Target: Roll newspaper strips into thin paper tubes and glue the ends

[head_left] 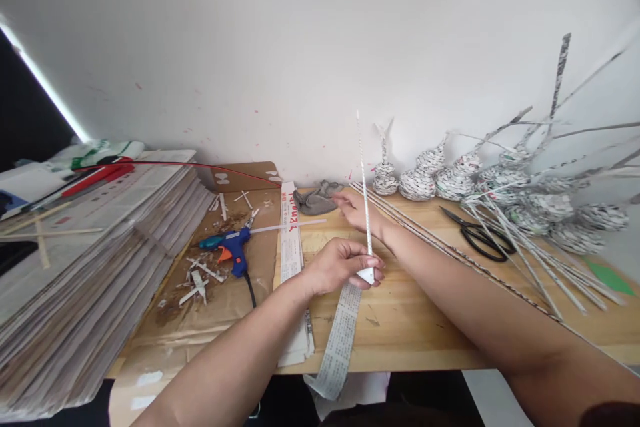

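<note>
My left hand is closed around a strip of newsprint. The strip's upper part is rolled into a thin white paper tube that stands nearly upright from my fingers. Its flat, unrolled tail hangs down over the table's front edge. Behind the tube, my right hand reaches left with fingers stretched out, at the edge of a crumpled grey cloth. It holds nothing that I can see. A stack of cut paper strips lies left of my left hand.
A blue glue gun lies on cardboard among scraps. Piled newspapers fill the left side. Black scissors, loose paper tubes and several woven paper gourd shapes occupy the right, before the wall.
</note>
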Demonstrator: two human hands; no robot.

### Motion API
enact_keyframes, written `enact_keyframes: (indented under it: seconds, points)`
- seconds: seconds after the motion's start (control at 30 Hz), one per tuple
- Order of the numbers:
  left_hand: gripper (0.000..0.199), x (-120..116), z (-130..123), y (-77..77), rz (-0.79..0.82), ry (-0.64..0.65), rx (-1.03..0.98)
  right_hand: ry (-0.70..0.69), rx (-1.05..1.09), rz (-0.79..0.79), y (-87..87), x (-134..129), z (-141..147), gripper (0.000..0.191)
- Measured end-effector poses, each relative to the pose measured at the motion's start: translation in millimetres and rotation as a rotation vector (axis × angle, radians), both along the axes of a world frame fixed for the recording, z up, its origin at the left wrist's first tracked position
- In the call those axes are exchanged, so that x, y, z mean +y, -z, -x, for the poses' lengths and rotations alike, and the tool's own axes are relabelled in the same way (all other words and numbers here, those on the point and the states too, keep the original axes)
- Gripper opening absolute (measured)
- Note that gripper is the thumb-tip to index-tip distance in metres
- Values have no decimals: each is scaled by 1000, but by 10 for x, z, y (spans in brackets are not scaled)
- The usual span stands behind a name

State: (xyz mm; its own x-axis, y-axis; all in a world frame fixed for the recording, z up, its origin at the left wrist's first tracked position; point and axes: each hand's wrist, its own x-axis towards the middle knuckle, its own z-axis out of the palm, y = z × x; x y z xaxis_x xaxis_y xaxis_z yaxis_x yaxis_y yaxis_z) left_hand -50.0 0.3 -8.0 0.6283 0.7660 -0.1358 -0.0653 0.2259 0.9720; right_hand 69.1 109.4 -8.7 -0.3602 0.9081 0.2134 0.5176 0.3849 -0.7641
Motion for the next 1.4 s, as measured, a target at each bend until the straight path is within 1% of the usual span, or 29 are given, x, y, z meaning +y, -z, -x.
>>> enact_keyframes:
  seconds: [0.07,0.1,0.13,0.17,0.23,0.27,0.4,0.6,0.67,0.73,0.83,0.9,0.97,1.0,1.07,1.1,1.17,1.23,1.33,1.4]
  points:
    - [35,9,3,12,-8,7,-19,37,-224,-162,-19,130,179,56]
    - [35,12,5,15,-13,13,-31,54,-328,-202,-24,187,261,62]
    - [35,14,8,17,-19,19,-39,63,-414,-220,-23,238,334,60]
    - [34,16,12,17,-27,27,-44,67,-476,-220,-14,282,395,52]
    - [34,21,18,14,-42,45,-47,77,-529,-197,19,356,482,37]
    - [34,25,21,12,-47,48,-47,90,-529,-186,39,387,509,37]
    - [34,41,35,-4,-45,30,-54,190,-488,-142,81,486,542,46]
    - [36,45,56,-51,-48,18,-42,314,-330,-45,13,588,474,76]
    - [36,48,56,-50,-46,17,-36,351,-239,-10,-5,617,421,76]
    - [37,54,51,-36,-33,11,-35,361,-145,21,-19,622,343,71]
    - [37,65,42,-6,-1,-28,-47,333,-20,64,-57,522,161,62]
    - [38,72,42,5,10,-55,-51,310,58,85,-114,358,0,57]
    - [38,78,46,3,10,-77,-39,274,124,117,-198,126,-176,55]
    - [38,80,48,-2,8,-90,-27,213,159,158,-246,-4,-260,56]
    - [40,81,49,-11,10,-112,3,-55,327,391,-334,-262,-401,58]
    - [41,80,48,-14,10,-119,15,-156,372,463,-366,-376,-451,56]
    - [40,74,39,-11,0,-117,41,-259,407,523,-391,-546,-506,46]
    - [38,65,26,2,-17,-102,66,-259,408,505,-362,-632,-511,39]
    - [35,51,8,20,-29,-76,108,-178,455,416,-262,-646,-484,33]
    - [34,42,0,21,-33,-56,128,-130,522,397,-199,-628,-472,29]
